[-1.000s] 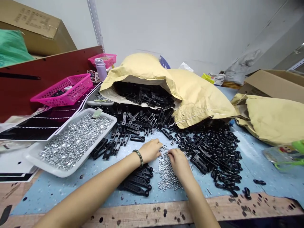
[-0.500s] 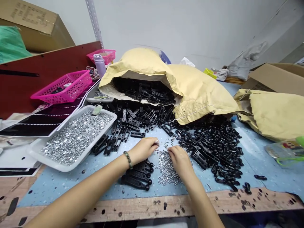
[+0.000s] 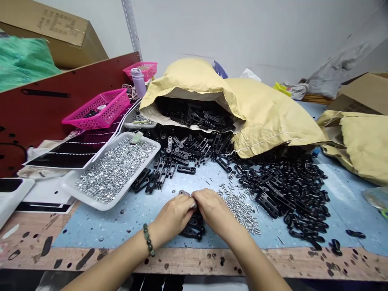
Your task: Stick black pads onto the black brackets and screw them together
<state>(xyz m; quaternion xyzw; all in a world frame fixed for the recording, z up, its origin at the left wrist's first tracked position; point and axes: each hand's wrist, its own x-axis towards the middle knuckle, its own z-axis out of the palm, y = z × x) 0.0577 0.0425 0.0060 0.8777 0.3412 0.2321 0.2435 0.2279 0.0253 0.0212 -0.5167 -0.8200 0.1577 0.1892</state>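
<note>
My left hand [image 3: 173,216] and my right hand [image 3: 213,211] meet fingertip to fingertip over the blue mat [image 3: 100,226], both pinched together on a small dark part [image 3: 183,193] that peeks out above them. Under the hands lies a small stack of black plastic strips [image 3: 191,228]. A scatter of small silver screws [image 3: 241,208] lies just right of my right hand. A green bead bracelet sits on my left wrist.
A white tray of silver washers [image 3: 113,171] stands to the left. Black plastic parts spill from an open tan sack [image 3: 257,113], with a big heap [image 3: 285,190] on the right. Pink baskets [image 3: 98,110], a red board and cardboard boxes stand behind. The wooden table edge runs along the front.
Both hands drew back from the screw pile towards me and to the left, closing together on a small part over the black strips. The camera also shifted left.
</note>
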